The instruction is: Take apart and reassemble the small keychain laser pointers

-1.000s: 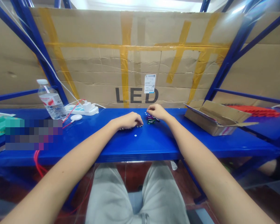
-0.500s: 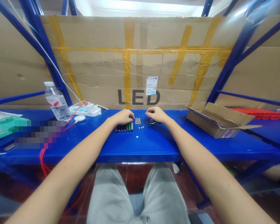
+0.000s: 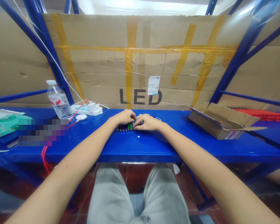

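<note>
On the blue table, a row of small metal tubes (image 3: 125, 128), black, purple and green, lies side by side; their kind is too small to make out. My left hand (image 3: 124, 117) rests over the far ends of this row, fingers curled down. Beside it, my right hand (image 3: 146, 122) is at the right end of the row, thumb and fingers bent together close to the last tube. Whatever either hand grips is too small or hidden to see. A metal clip (image 3: 158, 119) shows behind my right hand. One small pale disc (image 3: 138, 136) lies nearer the table edge.
An opened cardboard box (image 3: 212, 123) stands at the right, with red items (image 3: 263, 114) beyond it. To the left are a water bottle (image 3: 58, 101), a white power strip (image 3: 95, 109) with cables, and a green packet (image 3: 11, 123). A large cardboard sheet (image 3: 95, 71) closes the back.
My right hand has moved left, from the coloured items with the clip to the right end of the tube row. It now covers the small silver discs. My left hand stays over the row.
</note>
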`<control>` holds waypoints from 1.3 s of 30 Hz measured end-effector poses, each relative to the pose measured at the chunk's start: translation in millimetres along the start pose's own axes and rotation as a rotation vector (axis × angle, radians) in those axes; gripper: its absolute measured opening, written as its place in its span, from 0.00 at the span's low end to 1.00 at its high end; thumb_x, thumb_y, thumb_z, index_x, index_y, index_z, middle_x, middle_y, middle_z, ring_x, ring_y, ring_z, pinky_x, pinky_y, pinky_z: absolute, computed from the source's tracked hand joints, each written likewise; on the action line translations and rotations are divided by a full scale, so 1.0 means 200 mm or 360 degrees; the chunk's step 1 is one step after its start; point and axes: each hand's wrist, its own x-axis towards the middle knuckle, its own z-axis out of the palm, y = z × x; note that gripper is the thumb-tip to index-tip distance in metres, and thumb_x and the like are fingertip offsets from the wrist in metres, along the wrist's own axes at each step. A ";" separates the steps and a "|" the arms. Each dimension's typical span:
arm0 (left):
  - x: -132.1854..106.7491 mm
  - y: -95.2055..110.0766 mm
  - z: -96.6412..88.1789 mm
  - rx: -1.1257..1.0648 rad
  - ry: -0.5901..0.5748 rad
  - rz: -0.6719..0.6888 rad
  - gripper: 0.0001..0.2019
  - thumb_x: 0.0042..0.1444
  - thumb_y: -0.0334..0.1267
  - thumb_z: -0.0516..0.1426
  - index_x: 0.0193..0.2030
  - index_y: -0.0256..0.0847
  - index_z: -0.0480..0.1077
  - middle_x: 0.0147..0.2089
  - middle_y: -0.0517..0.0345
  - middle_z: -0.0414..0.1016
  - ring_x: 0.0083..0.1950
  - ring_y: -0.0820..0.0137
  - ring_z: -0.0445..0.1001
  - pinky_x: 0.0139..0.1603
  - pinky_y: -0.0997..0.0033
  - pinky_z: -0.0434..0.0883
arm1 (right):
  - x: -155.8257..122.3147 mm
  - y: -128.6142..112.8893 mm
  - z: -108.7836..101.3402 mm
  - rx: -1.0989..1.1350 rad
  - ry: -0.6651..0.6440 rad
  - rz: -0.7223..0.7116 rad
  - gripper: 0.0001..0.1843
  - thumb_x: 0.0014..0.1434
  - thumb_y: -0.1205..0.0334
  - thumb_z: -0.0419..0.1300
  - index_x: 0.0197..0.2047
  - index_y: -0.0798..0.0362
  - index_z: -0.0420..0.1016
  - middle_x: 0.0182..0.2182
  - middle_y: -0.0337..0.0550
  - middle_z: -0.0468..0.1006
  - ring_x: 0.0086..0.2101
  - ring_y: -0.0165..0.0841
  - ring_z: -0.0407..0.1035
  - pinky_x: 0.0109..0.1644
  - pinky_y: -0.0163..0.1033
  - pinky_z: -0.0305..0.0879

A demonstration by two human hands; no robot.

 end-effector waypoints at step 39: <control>0.06 -0.11 0.03 -0.0180 0.0555 -0.0267 0.12 0.52 0.28 0.55 0.37 0.37 0.79 0.32 0.56 0.81 0.36 0.68 0.77 0.43 0.71 0.73 | 0.02 -0.13 -0.03 -0.0661 0.0183 0.0575 0.12 0.52 0.65 0.61 0.40 0.54 0.79 0.34 0.49 0.81 0.34 0.38 0.71 0.36 0.38 0.57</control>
